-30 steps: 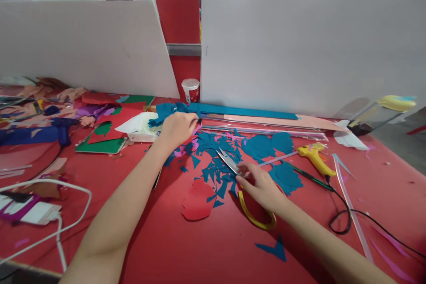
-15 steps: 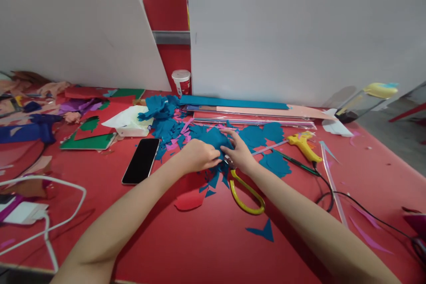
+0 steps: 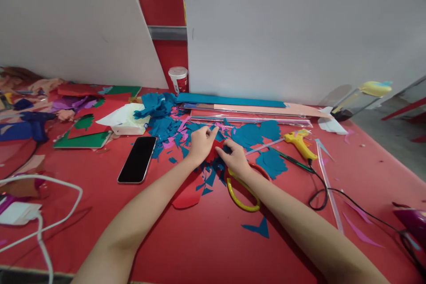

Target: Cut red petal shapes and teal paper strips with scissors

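At centre frame, the right hand [image 3: 235,158] pinches a thin, red, paper-like piece [image 3: 211,155]; whether the left hand [image 3: 200,144] grips it, I cannot tell. Light pressure should avoid creases.

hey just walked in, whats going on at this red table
A person's bare left hand and right hand are close together over blue paper-like scraps, with a small red paper-like piece between them; the exact grip is hard to see. Yellow-handled scissors lie on the red table, partly hidden by the right arm. A black-screened phone lies to the left, a yellow glue gun to the right.
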Tool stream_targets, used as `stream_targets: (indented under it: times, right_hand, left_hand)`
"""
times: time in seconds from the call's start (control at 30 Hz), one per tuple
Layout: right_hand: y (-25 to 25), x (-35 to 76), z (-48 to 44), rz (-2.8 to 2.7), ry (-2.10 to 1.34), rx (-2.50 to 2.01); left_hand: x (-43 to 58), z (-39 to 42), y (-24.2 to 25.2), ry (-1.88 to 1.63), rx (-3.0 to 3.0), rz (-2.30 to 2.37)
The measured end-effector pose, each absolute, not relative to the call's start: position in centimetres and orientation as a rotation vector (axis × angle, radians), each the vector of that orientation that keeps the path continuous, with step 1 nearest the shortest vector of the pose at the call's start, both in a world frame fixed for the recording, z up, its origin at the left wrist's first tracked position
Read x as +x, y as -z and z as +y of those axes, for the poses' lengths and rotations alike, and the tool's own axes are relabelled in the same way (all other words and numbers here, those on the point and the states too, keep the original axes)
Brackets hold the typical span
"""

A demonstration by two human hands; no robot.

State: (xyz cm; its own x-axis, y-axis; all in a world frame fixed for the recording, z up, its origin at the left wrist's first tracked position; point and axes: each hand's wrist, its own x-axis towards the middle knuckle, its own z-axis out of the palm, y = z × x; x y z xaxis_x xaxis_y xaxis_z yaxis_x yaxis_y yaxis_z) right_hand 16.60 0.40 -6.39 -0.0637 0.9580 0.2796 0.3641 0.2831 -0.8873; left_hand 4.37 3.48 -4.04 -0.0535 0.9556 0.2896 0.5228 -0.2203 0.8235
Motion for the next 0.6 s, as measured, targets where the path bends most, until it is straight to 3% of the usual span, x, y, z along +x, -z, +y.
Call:
stream_targets:
  times: [0.2,0.43,0.6]
  right_hand:
    - [6.8,17.3,1.2,-1.485,-0.796,-1.265]
    - [7.2,17.9,1.7,-1.413,-0.815,-1.23]
    - [7.1,17.8,1.6,-1.393,-0.811,-1.211]
  left_hand:
    - [3.1,4.2,4.5,-1.308,1.47,1.437]
    - [1.7,4.9,5.8,-0.971,1.219,1.051]
    - [2.2,4.6,6.6,-0.957,1.144,0.973]
